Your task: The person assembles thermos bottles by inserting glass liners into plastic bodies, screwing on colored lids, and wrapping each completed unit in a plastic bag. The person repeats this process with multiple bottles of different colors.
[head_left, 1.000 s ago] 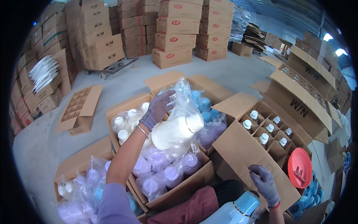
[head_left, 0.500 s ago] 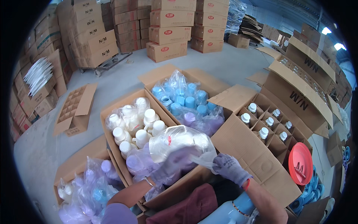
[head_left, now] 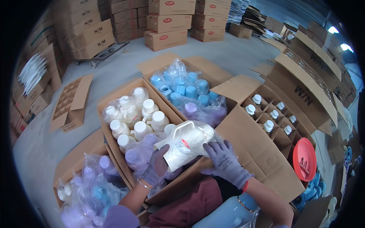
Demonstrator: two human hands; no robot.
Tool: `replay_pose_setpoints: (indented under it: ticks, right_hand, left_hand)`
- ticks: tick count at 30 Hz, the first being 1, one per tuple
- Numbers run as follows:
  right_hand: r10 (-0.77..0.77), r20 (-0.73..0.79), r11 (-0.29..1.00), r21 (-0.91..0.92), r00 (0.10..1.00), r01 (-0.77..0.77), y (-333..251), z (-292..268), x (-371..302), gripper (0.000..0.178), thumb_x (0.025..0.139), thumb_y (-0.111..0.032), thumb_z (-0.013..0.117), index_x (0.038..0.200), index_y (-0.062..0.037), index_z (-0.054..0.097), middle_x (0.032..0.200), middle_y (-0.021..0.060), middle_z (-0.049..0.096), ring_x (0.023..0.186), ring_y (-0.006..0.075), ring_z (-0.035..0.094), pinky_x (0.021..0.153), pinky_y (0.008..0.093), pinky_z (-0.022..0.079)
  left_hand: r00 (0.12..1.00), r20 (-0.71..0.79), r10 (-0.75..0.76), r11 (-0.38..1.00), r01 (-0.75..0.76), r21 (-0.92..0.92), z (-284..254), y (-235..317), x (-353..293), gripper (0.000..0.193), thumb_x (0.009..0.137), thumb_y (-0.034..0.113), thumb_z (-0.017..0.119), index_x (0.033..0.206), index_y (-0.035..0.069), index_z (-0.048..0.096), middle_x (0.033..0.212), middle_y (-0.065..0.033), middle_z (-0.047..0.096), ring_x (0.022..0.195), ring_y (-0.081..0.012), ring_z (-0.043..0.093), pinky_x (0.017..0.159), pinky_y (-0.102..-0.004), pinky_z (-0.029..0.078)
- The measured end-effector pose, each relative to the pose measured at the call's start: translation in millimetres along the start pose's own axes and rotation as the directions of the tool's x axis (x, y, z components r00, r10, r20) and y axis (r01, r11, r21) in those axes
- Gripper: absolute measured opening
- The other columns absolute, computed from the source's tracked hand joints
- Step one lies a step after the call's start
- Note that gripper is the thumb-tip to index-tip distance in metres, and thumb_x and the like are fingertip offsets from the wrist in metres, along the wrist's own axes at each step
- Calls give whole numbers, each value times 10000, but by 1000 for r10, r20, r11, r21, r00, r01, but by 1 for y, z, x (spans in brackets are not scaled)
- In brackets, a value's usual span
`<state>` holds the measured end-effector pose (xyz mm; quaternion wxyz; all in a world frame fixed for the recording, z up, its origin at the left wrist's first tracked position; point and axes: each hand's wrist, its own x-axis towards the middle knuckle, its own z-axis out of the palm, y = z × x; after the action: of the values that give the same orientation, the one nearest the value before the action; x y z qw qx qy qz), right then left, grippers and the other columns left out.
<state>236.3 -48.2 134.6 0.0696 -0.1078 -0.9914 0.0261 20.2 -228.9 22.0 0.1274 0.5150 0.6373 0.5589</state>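
Nearest: pale-blue flask (head_left: 224, 213), near side of white-jug carton (head_left: 184, 184). Left hand (head_left: 155, 167): fingers curled round one end of bagged white jug (head_left: 192, 138), above carton's near right part. Right hand (head_left: 225, 161): fingers part-spread at other end; grip cannot be told. Beyond carton: light-blue bottles (head_left: 191, 91).

Bold dark lettering marks brown cartons (head_left: 95, 45) stacked on a low cart (head_left: 93, 62), while red oval emblems and smaller red print stand on the boxes (head_left: 165, 40) piled near the far edge of the floor (head_left: 118, 79). Large dark letters run upside down across the side of an open carton (head_left: 292, 84) at right. Dark print, too small to read, covers the back of the gloved right hand (head_left: 224, 160); an illegible red mark shows on a bagged white bottle (head_left: 194, 141).
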Motion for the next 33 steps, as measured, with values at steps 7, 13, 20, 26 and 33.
replay_pose_setpoints:
  ticks: [7,13,20,26,33]
  right_hand:
    - [66,-15,998,15,998,-65,-8,9,1,678,749,-528,765,1202,-62,571,1156,158,594,1140,361,547,1043,499,375]
    - [104,-138,874,485,985,-25,4,0,-7,249,888,-238,674,1047,-52,626,1002,163,630,919,352,630,794,425,507]
    - [239,-486,896,444,840,2,-6,-37,-15,357,840,-257,717,1093,-23,619,1050,168,611,939,354,619,828,416,505]
    - [426,-387,681,732,817,-8,-38,-11,-6,193,866,-153,707,967,-13,622,872,110,578,778,235,573,707,341,476]
    - [748,-49,93,995,662,-32,-16,-43,-27,121,934,-103,634,869,-2,626,770,-32,575,733,42,498,684,224,433]
  left_hand:
    - [978,-201,48,991,-21,134,32,78,-18,313,925,11,570,1231,-56,561,1104,-274,670,1024,-434,662,920,-470,517]
    - [950,-305,68,985,-16,170,55,109,-17,323,918,51,580,1202,-103,564,1096,-266,668,1004,-438,650,893,-464,514]
    - [963,-261,-65,998,61,-25,66,139,4,287,971,58,537,1222,-77,569,1098,-220,670,1006,-336,670,875,-388,515]
    - [921,-388,-7,980,85,182,91,150,-4,305,926,21,572,1217,-69,567,1076,-222,664,968,-383,651,845,-430,512]
    - [952,-305,-29,992,-11,-126,64,167,3,284,961,108,597,1185,-67,595,1102,-183,669,993,-302,658,856,-368,510]
